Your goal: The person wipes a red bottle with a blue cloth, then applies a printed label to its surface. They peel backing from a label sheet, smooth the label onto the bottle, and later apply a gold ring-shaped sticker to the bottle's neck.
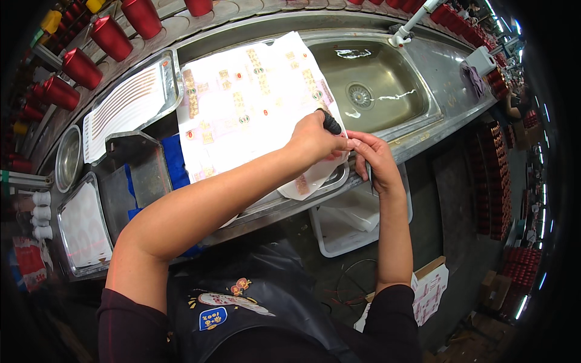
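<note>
A large white sheet (224,115) printed with gold and pink patterns lies over the metal counter, its right part hanging over the front edge. My left hand (316,139) is closed at the sheet's right edge, its fingertips pinching it. A black, ribbed piece (330,123) shows beside the left fingers; whether it is a handle or a finger wrap I cannot tell. My right hand (378,160) meets the left at the same edge, thumb and finger together. From its palm a thin, pointed metal tool (370,173) sticks downward, its kind unclear.
A steel sink (387,72) lies right of the sheet, with a tap (408,33) behind. Trays with sheets (85,224) and a round metal bowl (69,158) stand left. Red metallic vessels (111,37) line the back. A white plastic bin (339,242) sits below the counter.
</note>
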`<control>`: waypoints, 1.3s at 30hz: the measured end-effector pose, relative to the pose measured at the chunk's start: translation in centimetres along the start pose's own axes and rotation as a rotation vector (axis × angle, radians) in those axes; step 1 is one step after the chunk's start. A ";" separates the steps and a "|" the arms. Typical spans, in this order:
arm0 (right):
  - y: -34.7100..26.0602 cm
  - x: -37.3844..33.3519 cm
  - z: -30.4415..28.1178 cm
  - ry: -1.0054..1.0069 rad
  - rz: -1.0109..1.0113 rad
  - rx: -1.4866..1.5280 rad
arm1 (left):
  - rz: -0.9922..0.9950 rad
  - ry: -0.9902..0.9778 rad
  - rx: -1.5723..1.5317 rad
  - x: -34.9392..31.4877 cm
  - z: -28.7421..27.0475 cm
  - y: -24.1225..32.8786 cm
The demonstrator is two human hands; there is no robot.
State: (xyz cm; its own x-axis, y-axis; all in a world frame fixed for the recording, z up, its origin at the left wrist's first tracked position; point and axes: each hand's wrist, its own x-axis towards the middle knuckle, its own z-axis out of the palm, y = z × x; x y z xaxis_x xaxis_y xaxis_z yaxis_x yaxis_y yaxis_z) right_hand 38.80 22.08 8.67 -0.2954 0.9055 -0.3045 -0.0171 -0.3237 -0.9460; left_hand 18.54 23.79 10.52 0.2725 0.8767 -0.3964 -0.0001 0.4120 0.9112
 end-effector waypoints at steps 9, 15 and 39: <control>-0.2 -0.1 0.2 -0.019 -0.005 -0.011 | 0.488 0.085 0.422 -2.1 0.9 -1.7; -0.2 -0.1 0.2 -0.024 -0.007 -0.012 | 0.568 0.094 0.460 -2.2 1.1 -1.8; -0.8 2.0 -1.6 0.224 -0.110 -0.308 | 0.263 0.158 0.195 -4.0 -6.0 0.5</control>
State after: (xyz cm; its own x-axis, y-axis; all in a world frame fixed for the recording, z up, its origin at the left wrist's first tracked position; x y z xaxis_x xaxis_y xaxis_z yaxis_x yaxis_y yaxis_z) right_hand 39.72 24.59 8.61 -0.0915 0.9786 -0.1842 0.2607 -0.1550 -0.9529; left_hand 11.69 22.03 11.90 0.1356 0.9803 -0.1438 0.1370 0.1252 0.9826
